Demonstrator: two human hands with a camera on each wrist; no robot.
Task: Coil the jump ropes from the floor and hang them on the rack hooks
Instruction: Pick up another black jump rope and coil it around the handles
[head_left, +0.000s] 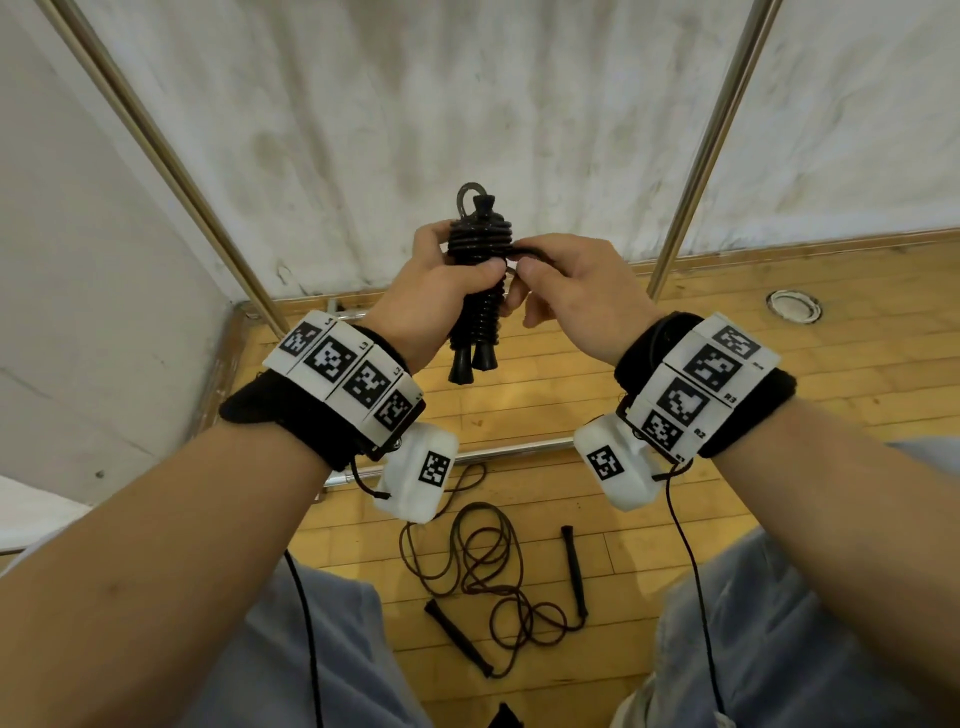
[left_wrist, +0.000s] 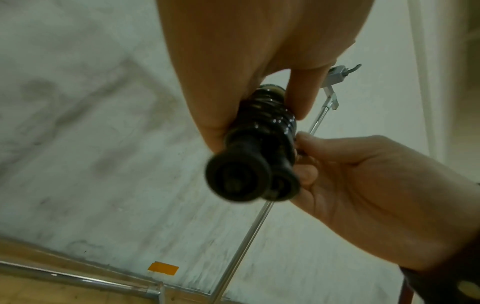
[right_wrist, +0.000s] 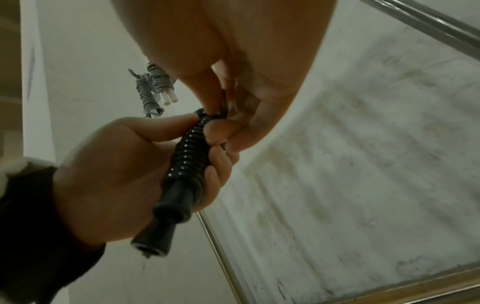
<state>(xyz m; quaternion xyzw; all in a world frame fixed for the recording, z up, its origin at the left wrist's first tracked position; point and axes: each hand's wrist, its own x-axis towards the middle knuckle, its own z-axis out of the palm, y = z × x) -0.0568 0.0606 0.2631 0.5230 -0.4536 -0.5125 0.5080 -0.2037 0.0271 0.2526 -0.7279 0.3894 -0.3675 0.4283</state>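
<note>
The left hand is gripping the coiled black jump rope upright at chest height, fingers wrapped closed, the right hand is pinching its loose end, and a second jump rope is lying on the floor.

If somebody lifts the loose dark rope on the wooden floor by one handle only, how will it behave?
The loose dark jump rope lies in irregular loops, so its thin cord is probably floppy and would trail and untangle slowly. Its slim black handles look rigid and likely light. The loops overlap, so they may snag on each other.
</note>
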